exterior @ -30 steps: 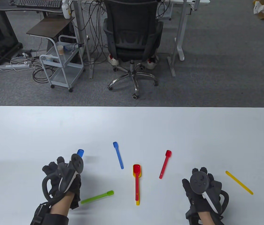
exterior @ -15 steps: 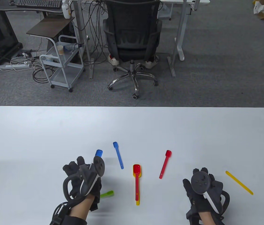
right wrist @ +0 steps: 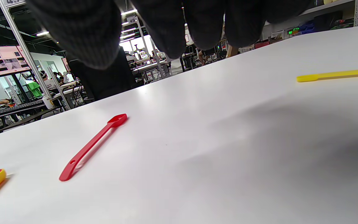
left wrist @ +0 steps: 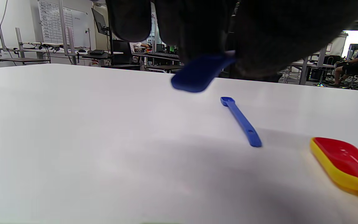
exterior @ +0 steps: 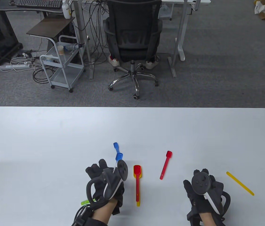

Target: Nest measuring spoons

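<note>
So the layout on the worktop [exterior: 29, 131], left to right along the near side: the near-left spoon [exterior: 86, 202] pokes out from under the left wrist. The left grip [exterior: 106, 181] sits above it, holding the held spoon [exterior: 119, 156], which sticks out away from the person. Its bowl end hangs over the handle of the far spoon [exterior: 116, 146], which lies flat just behind. Right beside that grip is the stacked pair [exterior: 137, 183], one spoon lying in the other. Next comes the middle spoon [exterior: 165, 164], on its own. Then the right grip [exterior: 204, 188], and the rightmost spoon [exterior: 240, 183] just past it. An office chair [exterior: 132, 35] stands on the floor behind the worktop, with a cart [exterior: 61, 66] to its left.
</note>
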`<state>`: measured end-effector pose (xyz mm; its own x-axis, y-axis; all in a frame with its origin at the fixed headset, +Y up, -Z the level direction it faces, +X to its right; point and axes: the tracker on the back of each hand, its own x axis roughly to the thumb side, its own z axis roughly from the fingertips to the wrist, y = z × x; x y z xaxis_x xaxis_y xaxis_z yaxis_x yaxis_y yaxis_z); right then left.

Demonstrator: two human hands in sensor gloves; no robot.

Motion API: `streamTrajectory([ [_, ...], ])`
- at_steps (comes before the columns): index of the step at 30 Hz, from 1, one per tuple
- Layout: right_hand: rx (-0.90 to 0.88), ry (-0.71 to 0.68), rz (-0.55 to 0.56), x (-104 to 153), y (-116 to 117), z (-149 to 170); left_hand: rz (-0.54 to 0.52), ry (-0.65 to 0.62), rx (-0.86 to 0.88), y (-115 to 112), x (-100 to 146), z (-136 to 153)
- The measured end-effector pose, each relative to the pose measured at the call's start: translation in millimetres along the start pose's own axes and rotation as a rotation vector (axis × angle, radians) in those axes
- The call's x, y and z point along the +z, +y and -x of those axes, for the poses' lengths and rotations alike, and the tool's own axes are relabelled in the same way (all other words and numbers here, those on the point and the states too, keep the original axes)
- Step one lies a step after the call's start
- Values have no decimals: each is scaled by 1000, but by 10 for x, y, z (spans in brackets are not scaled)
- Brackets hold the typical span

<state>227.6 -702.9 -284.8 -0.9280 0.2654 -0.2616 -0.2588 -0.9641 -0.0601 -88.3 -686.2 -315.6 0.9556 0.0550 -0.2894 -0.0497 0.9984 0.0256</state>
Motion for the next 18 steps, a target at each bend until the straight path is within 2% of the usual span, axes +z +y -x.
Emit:
streamTrajectory([
  [9,-4,2,-2,1,-7,6,23,-30,9,-130,141,-339],
  [18,-7,4,-3,2,-15,11,53,-27,3,-263,190,-468],
])
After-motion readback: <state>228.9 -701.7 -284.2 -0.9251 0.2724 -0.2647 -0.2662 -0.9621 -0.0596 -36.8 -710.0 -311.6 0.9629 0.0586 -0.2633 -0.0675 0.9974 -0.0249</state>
